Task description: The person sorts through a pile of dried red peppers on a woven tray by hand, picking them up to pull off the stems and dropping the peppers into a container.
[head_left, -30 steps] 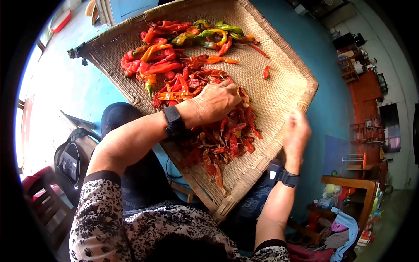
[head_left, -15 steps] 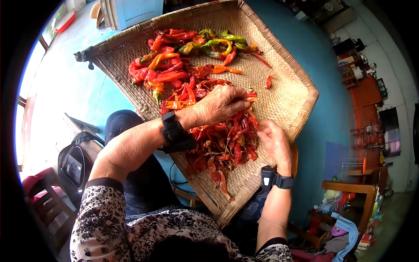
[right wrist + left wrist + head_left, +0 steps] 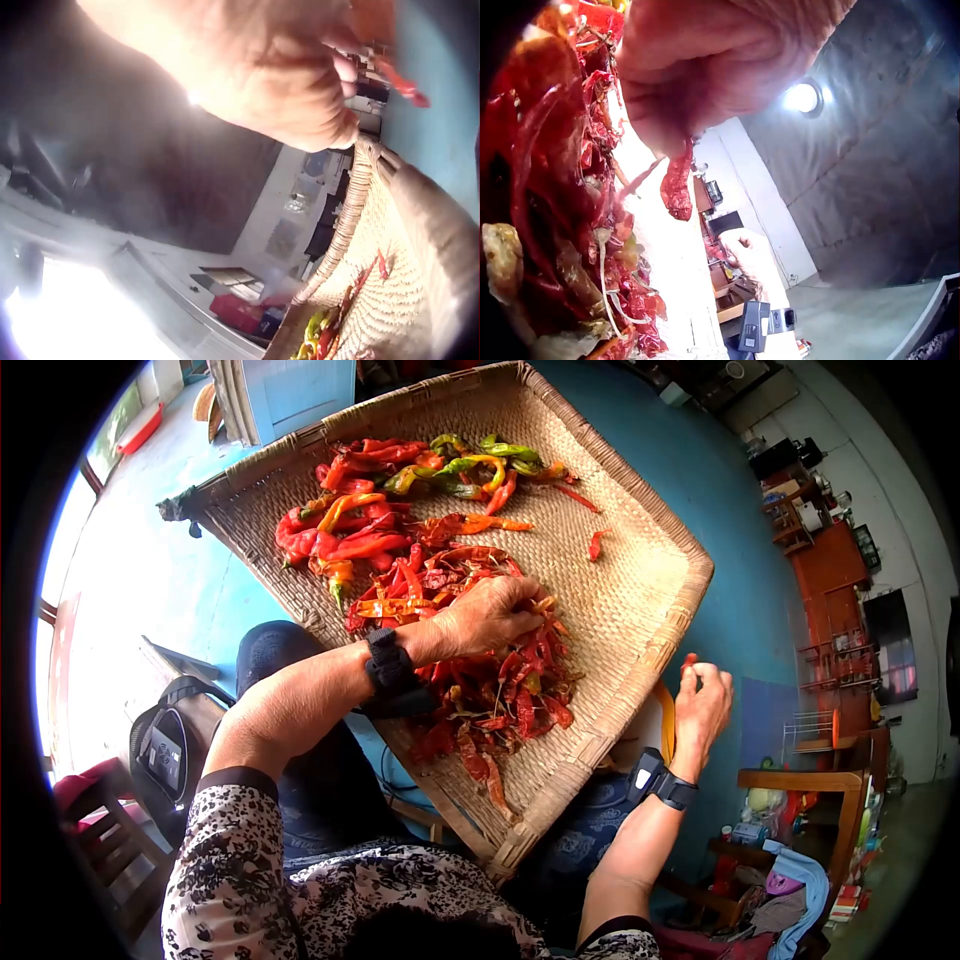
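The left hand (image 3: 493, 615) pinches a wrinkled dark-red dried pepper (image 3: 677, 187) above a heap of dried red peppers (image 3: 525, 695) in the angular woven-straw tray (image 3: 630, 550). Outside its rim, the right hand (image 3: 703, 705) pinches a slim red pepper (image 3: 403, 84) (one end juts out). The black bag's (image 3: 146, 738) pale lettering (image 3: 165, 754) is too small to read.

Right hand (image 3: 251, 67) partly outside right-wrist view
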Action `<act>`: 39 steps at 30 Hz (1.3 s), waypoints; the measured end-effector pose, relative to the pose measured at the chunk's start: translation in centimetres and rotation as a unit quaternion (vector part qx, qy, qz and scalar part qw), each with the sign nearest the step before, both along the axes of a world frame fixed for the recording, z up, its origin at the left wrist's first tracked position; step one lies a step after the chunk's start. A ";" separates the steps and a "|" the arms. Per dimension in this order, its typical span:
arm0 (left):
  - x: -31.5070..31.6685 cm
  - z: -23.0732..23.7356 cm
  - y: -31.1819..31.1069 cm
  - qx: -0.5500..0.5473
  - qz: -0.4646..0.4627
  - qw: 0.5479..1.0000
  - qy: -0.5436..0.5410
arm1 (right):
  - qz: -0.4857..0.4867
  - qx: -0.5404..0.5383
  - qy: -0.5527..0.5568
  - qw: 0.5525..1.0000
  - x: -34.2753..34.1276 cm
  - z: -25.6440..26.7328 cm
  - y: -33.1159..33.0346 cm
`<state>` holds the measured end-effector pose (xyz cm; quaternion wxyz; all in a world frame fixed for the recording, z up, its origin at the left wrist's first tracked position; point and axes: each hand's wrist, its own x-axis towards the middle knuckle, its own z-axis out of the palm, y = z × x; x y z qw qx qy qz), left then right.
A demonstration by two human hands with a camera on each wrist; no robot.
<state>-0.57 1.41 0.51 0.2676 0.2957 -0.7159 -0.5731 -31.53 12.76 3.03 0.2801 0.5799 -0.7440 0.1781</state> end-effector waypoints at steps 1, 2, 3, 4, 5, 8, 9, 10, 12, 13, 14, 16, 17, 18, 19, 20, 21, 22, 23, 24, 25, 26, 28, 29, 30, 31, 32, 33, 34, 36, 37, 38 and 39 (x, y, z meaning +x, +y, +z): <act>-0.1 0.0 0.0 0.003 -0.001 1.000 -0.002 | 0.041 0.008 -0.104 0.994 0.9 0.3 -0.3; -0.2 0.0 0.1 -0.007 -0.001 1.000 -0.001 | 0.113 -0.022 -0.172 0.978 2.0 0.2 -0.9; -0.3 -0.1 0.2 -0.018 -0.002 1.000 0.001 | 0.155 -0.002 -0.218 0.963 3.6 0.3 -1.3; -0.5 -0.2 0.3 -0.015 -0.002 1.000 0.000 | 0.196 0.018 -0.264 0.944 5.5 0.4 -1.5; -0.6 -0.4 0.4 -0.016 -0.004 1.000 0.022 | 0.232 0.067 -0.348 0.906 7.6 0.1 -1.7; -0.5 -0.9 0.6 -0.033 -0.010 0.999 0.041 | 0.287 0.223 -0.452 0.815 12.2 -0.8 -2.2; -0.4 -0.9 0.7 -0.050 -0.012 0.998 0.044 | 0.305 0.229 -0.443 0.811 12.9 -1.5 -2.7; -0.4 -0.7 0.9 -0.048 -0.012 0.998 0.044 | 0.324 0.236 -0.435 0.807 13.5 -1.7 -3.1; 0.1 -0.2 1.2 -0.109 0.011 0.994 0.031 | 0.309 0.232 -0.418 0.823 13.9 -1.1 -3.2; 0.3 0.1 1.0 -0.115 0.010 0.993 0.000 | 0.307 0.198 -0.392 0.844 13.8 -0.9 -3.2; 0.4 0.0 1.0 -0.113 0.013 0.993 0.000 | 0.306 0.164 -0.365 0.864 13.6 -0.8 -3.3; 0.4 -0.2 0.9 -0.145 0.043 0.988 0.018 | 0.270 0.069 -0.316 0.907 12.0 -0.4 -3.4; 0.6 0.1 0.9 -0.155 0.026 0.987 -0.040 | 0.215 0.045 -0.321 0.921 10.9 0.0 -3.3; 0.5 -0.5 0.9 -0.155 0.029 0.987 -0.038 | 0.171 0.016 -0.303 0.937 9.5 0.6 -3.2; 0.2 -1.6 1.0 -0.260 -0.010 0.963 -0.067 | 0.190 -0.082 -0.246 0.947 7.3 -0.1 -3.6; 0.0 -2.2 1.1 -0.361 -0.049 0.926 -0.096 | 0.144 -0.097 -0.253 0.952 5.3 -0.1 -3.1; 0.1 -2.0 1.8 -0.317 -0.106 0.936 -0.112 | 0.126 -0.116 -0.273 0.947 3.1 -0.5 -2.7; 0.0 -2.3 2.4 -0.317 -0.105 0.936 -0.110 | 0.088 -0.103 -0.224 0.965 1.3 -0.4 -1.8; 0.0 -2.7 3.0 -0.411 -0.130 0.894 -0.122 | 0.032 -0.068 -0.220 0.973 0.3 0.0 -0.9; -0.1 -2.9 3.7 -0.501 -0.154 0.842 -0.132 | -0.025 -0.031 -0.216 0.976 -0.2 0.2 -0.1; -0.1 -2.8 4.5 -0.517 -0.184 0.815 -0.186 | -0.025 -0.030 -0.214 0.976 -0.4 0.0 0.4; -0.1 -3.1 4.9 -0.517 -0.184 0.816 -0.185 | -0.080 0.020 -0.119 0.989 -0.7 -0.4 0.7; -0.2 -3.5 5.5 -0.590 -0.139 0.769 -0.200 | -0.135 0.070 -0.023 0.988 0.2 -0.1 0.7; -0.3 -3.5 5.3 -0.588 -0.130 0.773 -0.200 | -0.035 0.017 -0.039 0.998 0.8 -0.2 0.2; -0.5 -3.6 5.1 -0.588 -0.130 0.773 -0.200 | 0.066 -0.037 -0.055 0.996 2.2 0.1 -0.5; -0.8 -3.8 4.8 -0.579 -0.117 0.781 -0.202 | 0.128 -0.016 -0.119 0.985 3.8 0.2 -1.3; -0.9 -4.0 4.4 -0.569 -0.103 0.789 -0.207 | 0.176 0.032 -0.183 0.967 5.4 0.0 -1.9; -0.6 -3.0 4.2 -0.545 -0.107 0.804 -0.211 | 0.192 0.092 -0.249 0.945 7.1 -0.5 -2.7; -0.3 -2.6 3.9 -0.544 -0.108 0.804 -0.214 | 0.236 0.181 -0.260 0.919 8.8 -0.2 -3.1; 0.0 -2.1 3.2 -0.518 -0.098 0.819 -0.225 | 0.285 0.292 -0.265 0.874 10.5 -0.9 -4.3; 0.1 -2.5 2.7 -0.515 -0.086 0.832 -0.187 | 0.290 0.297 -0.231 0.880 11.1 -1.2 -4.9; 0.2 -2.7 2.2 -0.516 -0.085 0.831 -0.188 | 0.295 0.301 -0.195 0.885 11.5 -1.5 -5.5; 0.3 -2.9 1.8 -0.467 -0.078 0.860 -0.190 | 0.297 0.301 -0.195 0.885 11.4 -2.2 -6.1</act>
